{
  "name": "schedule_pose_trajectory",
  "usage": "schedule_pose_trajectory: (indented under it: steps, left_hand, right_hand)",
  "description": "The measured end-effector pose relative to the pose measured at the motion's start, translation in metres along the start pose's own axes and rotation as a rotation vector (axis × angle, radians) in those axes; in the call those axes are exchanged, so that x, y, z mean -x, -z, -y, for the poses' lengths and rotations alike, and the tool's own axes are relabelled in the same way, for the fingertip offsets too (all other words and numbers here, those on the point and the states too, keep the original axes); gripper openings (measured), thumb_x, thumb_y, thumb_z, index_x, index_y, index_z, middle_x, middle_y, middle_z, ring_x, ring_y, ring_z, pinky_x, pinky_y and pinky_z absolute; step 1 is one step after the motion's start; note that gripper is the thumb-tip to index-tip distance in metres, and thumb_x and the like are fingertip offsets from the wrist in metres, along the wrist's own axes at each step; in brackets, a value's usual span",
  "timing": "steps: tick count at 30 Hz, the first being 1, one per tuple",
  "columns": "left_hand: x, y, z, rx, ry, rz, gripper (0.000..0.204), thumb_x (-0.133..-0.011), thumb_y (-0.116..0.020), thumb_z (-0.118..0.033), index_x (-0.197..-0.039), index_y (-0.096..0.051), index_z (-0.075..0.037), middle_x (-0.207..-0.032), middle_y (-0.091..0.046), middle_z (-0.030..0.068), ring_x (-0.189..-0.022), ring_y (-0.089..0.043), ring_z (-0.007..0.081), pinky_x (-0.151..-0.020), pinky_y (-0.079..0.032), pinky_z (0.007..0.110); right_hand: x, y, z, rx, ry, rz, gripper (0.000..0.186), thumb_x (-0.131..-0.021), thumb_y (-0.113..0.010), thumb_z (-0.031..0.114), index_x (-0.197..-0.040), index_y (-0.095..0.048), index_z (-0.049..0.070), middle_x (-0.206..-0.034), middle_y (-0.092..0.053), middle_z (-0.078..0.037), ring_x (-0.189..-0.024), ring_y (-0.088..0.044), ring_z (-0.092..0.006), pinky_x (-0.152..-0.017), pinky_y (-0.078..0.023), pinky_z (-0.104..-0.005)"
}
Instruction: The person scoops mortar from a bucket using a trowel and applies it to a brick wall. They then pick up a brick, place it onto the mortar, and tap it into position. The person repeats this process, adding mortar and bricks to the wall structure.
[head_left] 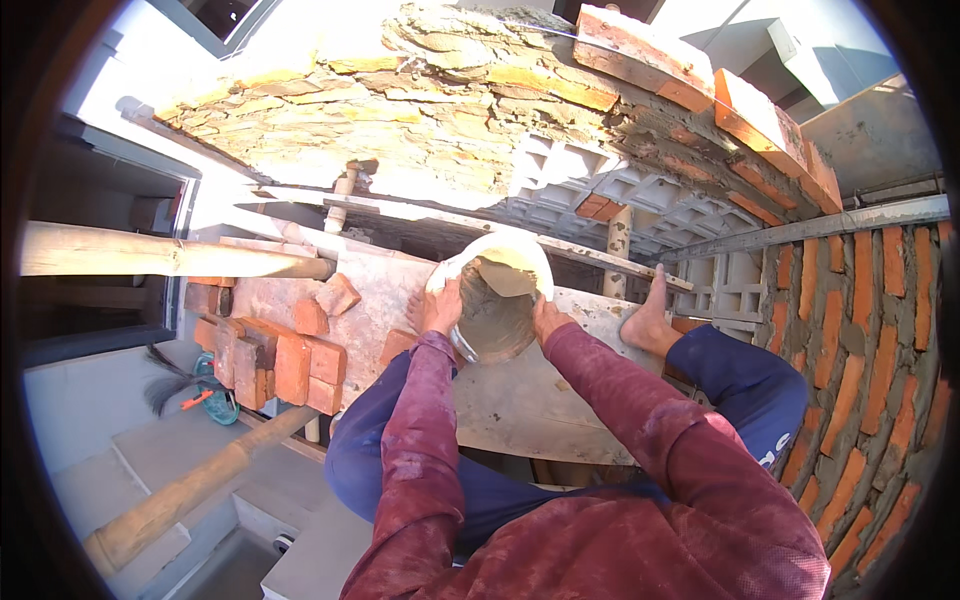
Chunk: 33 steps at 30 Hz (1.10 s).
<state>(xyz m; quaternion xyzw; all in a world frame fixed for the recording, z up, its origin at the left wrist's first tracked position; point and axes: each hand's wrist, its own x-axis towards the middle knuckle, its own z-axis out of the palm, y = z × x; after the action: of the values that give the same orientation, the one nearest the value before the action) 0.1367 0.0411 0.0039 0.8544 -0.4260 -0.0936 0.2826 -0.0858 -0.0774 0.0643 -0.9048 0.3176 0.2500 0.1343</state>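
Between my two hands is a pale round bucket [515, 248], tilted so that its mouth faces me. Wet grey mortar [492, 318] coats its inside. My left hand [441, 306] grips the bucket's left rim, and my right hand [549, 318] holds the right side of it. A shiny metal piece [463, 346] shows below my left hand; I cannot tell if it is a handle or a tool. Under the bucket lies a mortar-stained board [540, 405], on which I squat with bare feet.
Orange bricks [292, 366] are stacked on the board's left. Bamboo poles [170, 252] cross the left side. Ahead stands a rough brick wall [440, 120] with loose bricks [650, 55] on top. Another brick wall [860, 370] rises on the right. A lower floor [200, 450] shows past the board's left edge.
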Motion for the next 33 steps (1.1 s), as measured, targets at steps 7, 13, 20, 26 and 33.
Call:
schedule_pose_trajectory:
  steps: [7, 13, 20, 26, 33]
  left_hand:
    - [-0.002, 0.017, 0.016, 0.908, 0.328, -0.024, 0.031, -0.095, -0.048, -0.028, -0.103, -0.06, 0.0, -0.087, -0.065, 0.0131, -0.074, -0.057, 0.0228, -0.07, -0.045, 0.034]
    - [-0.009, 0.028, -0.003, 0.87, 0.455, 0.009, 0.034, -0.095, -0.05, -0.028, -0.104, -0.059, 0.004, -0.088, -0.063, 0.0068, -0.075, -0.052, 0.0156, -0.068, -0.044, 0.031]
    - [0.002, 0.011, 0.016, 1.079, 0.453, -0.058, 0.032, -0.095, -0.052, -0.027, -0.105, -0.059, 0.003, -0.085, -0.061, 0.0065, -0.074, -0.052, 0.016, -0.068, -0.043, 0.028]
    - [-0.002, 0.028, -0.012, 0.735, 0.702, 0.033, 0.027, -0.097, -0.05, -0.022, -0.109, -0.06, 0.001, -0.094, -0.062, 0.0067, -0.083, -0.054, 0.0146, -0.074, -0.045, 0.028]
    - [-0.005, 0.042, -0.03, 0.928, 0.657, 0.028, 0.029, -0.096, -0.052, -0.024, -0.107, -0.06, 0.002, -0.093, -0.062, 0.0057, -0.082, -0.053, 0.0137, -0.073, -0.044, 0.029]
  right_hand:
    - [0.02, 0.024, 0.014, -0.135, 0.176, 0.096, 0.055, -0.083, -0.048, 0.008, -0.133, -0.032, -0.008, -0.107, -0.057, -0.026, -0.088, -0.064, -0.039, -0.072, -0.053, -0.0467]
    - [0.006, -0.009, 0.019, 0.019, 0.247, 0.13, 0.061, -0.082, -0.049, 0.008, -0.138, -0.027, -0.007, -0.112, -0.053, -0.026, -0.085, -0.065, -0.0374, -0.068, -0.054, -0.0449]
    - [-0.008, 0.045, 0.023, 0.04, 0.207, -0.084, 0.057, -0.085, -0.047, 0.005, -0.137, -0.029, -0.008, -0.107, -0.057, -0.026, -0.083, -0.066, -0.0357, -0.068, -0.055, -0.0428]
    - [0.005, -0.001, 0.007, 0.066, 0.146, 0.131, 0.052, -0.087, -0.044, 0.005, -0.135, -0.032, -0.01, -0.105, -0.06, -0.025, -0.088, -0.065, -0.0355, -0.072, -0.055, -0.0439]
    - [-0.012, 0.025, 0.012, -0.074, 0.085, -0.005, 0.052, -0.087, -0.042, 0.006, -0.136, -0.03, -0.008, -0.109, -0.057, -0.027, -0.089, -0.065, -0.0373, -0.072, -0.055, -0.0451]
